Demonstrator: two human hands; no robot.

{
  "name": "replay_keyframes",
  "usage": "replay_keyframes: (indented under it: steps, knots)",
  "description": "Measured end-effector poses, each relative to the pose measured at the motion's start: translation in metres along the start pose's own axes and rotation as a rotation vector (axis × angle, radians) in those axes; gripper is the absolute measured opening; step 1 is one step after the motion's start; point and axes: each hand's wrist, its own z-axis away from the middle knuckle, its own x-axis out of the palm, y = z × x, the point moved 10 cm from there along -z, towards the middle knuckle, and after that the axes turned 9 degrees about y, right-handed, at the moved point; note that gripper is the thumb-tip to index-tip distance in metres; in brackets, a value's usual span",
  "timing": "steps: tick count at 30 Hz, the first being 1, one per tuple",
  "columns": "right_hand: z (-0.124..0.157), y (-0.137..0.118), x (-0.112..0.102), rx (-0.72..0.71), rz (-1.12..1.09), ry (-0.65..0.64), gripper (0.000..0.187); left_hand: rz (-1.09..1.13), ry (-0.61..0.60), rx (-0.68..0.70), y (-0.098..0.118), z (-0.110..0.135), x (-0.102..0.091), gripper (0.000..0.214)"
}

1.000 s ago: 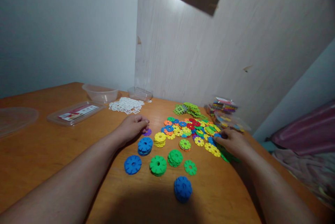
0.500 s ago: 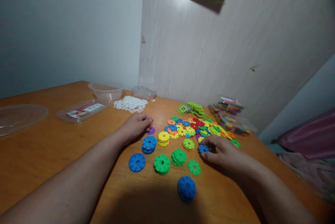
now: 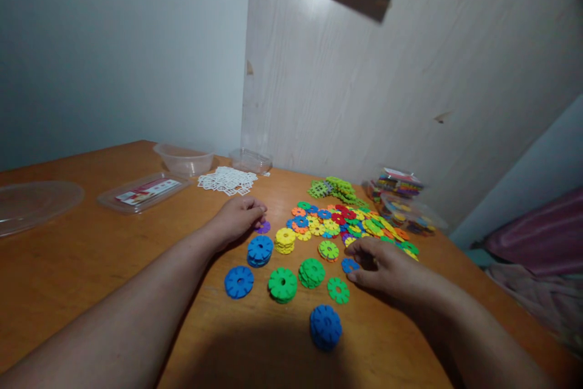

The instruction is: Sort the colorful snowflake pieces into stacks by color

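Looking out through the head camera, my only view, I have both bare hands over an orange-brown wooden table (image 3: 113, 243). My right hand (image 3: 387, 264) is released, thumb and forefinger spread apart around a flat blue notched plastic disc (image 3: 350, 265) that lies on the wood — whether the thumb brushes its rim I cannot tell. Just beyond that hand spreads a loose pile of multicoloured notched plastic discs (image 3: 341, 223).

My left hand (image 3: 237, 219) rests with fingers curled, next to a purple notched plastic disc (image 3: 264, 228); I cannot tell whether it grips anything.

Between my arms stand small stacks: yellow discs (image 3: 285, 240) and blue discs (image 3: 260, 250) near the left hand, a light-green-topped stack (image 3: 328, 250) nearer the right, two green stacks (image 3: 282, 284) side by side, and a darker blue stack (image 3: 326, 327) closest to me. One green notched plastic disc (image 3: 338, 290) lies alone.

Farther back, white flat plastic pieces (image 3: 228, 180) lie heaped beside a clear plastic bowl (image 3: 186, 161).
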Motion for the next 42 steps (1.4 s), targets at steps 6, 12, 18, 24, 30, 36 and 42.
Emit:
replay_keyframes:
  steps: [6, 12, 18, 24, 30, 36, 42]
  knots:
    - [-0.008, 0.046, -0.057, 0.062, 0.112, 0.268, 0.017, -0.055, 0.005, 0.006, 0.005, 0.002, -0.002, 0.022]
    - [-0.010, 0.102, -0.083, 0.236, 0.276, 0.294, 0.016, -0.079, 0.003, 0.011, 0.003, 0.000, -0.003, 0.024]
    - [-0.012, 0.118, -0.068, 0.323, 0.322, 0.268, 0.038, -0.049, -0.004, 0.003, 0.003, 0.000, -0.002, 0.023]
    - [-0.015, 0.128, -0.067, 0.360, 0.357, 0.271, 0.037, -0.054, -0.002, -0.004, 0.004, 0.001, -0.002, 0.025]
    - [-0.012, 0.066, -0.057, 0.176, 0.108, 0.224, 0.032, -0.069, 0.000, -0.004, 0.005, 0.001, -0.003, 0.025]
    - [0.006, -0.011, -0.004, 0.090, -0.277, 0.021, 0.022, -0.050, 0.010, 0.006, 0.006, 0.003, -0.002, 0.020]
    - [0.012, -0.044, 0.012, -0.038, -0.174, -0.006, 0.027, -0.010, 0.007, -0.011, 0.007, 0.005, 0.001, 0.014]
